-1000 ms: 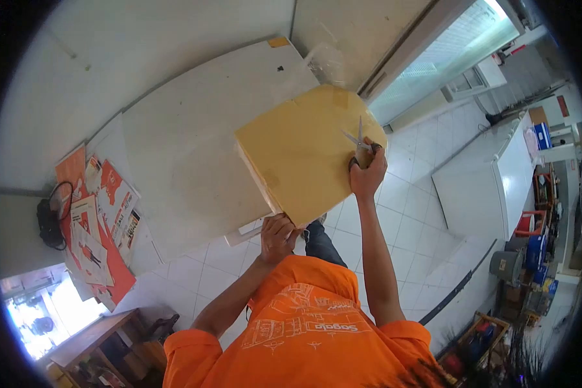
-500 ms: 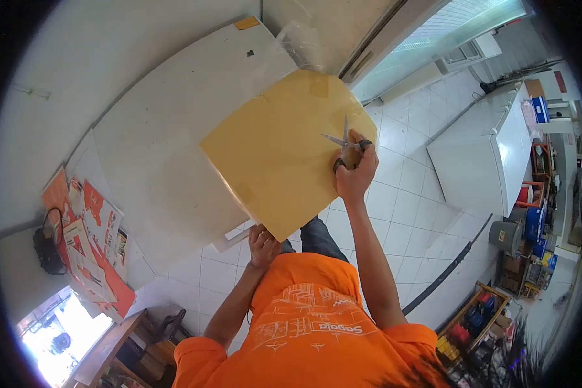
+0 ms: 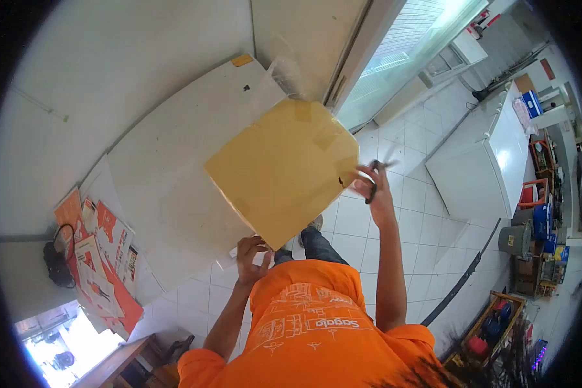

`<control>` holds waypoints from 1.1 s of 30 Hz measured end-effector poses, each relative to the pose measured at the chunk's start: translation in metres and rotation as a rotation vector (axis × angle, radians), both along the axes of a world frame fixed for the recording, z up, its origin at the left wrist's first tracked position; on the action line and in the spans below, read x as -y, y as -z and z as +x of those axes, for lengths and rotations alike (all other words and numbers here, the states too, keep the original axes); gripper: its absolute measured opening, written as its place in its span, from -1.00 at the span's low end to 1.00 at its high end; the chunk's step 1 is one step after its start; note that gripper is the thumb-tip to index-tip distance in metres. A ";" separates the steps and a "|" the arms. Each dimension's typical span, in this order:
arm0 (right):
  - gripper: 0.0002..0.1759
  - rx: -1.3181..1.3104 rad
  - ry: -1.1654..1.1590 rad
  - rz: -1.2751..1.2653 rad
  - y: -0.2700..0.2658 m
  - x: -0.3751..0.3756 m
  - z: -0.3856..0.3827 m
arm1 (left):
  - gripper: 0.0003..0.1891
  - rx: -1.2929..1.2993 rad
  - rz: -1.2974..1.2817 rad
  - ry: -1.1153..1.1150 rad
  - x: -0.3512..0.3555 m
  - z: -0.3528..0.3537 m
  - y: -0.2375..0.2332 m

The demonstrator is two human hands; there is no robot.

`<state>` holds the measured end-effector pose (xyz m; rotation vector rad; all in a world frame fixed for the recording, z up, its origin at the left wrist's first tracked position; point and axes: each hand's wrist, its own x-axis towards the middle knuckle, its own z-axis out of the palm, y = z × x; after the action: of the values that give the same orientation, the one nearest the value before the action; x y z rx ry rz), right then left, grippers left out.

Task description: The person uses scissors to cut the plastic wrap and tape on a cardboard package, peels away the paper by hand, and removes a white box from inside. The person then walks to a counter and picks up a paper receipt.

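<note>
- Cardboard (image 3: 281, 171): partly over the white table (image 3: 168, 174), one corner aimed at the shirt (image 3: 307, 317), long axis unclear (kinda squarish)
- Left hand (image 3: 251, 257): at that corner, can't tell if pinching
- Right hand (image 3: 381, 202): by the right edge, curled round scissors (image 3: 371, 193) pointing right

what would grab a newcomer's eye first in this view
Probably the orange shirt filling the bottom middle, then the big tan panel near the centre, partly over a pale surface. At the panel's right edge, the right hand holds scissors, blurred.
</note>
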<state>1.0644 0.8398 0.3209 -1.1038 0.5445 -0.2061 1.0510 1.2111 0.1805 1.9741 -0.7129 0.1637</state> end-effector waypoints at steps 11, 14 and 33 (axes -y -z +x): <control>-0.35 -0.482 -0.150 -0.521 0.069 -0.012 -0.106 | -0.81 0.136 0.169 0.192 0.087 0.065 -0.106; -0.44 -0.470 -0.164 -0.439 0.072 -0.021 -0.103 | -0.69 0.265 0.261 0.383 0.140 0.091 -0.108; -0.42 -0.449 -0.212 -0.398 0.067 0.012 -0.127 | -0.88 0.540 0.818 1.028 0.261 0.190 -0.147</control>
<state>0.9371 0.8280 0.2542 -1.6020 0.8007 0.1311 1.2405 0.9497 0.3271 1.9999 -2.3315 -0.2812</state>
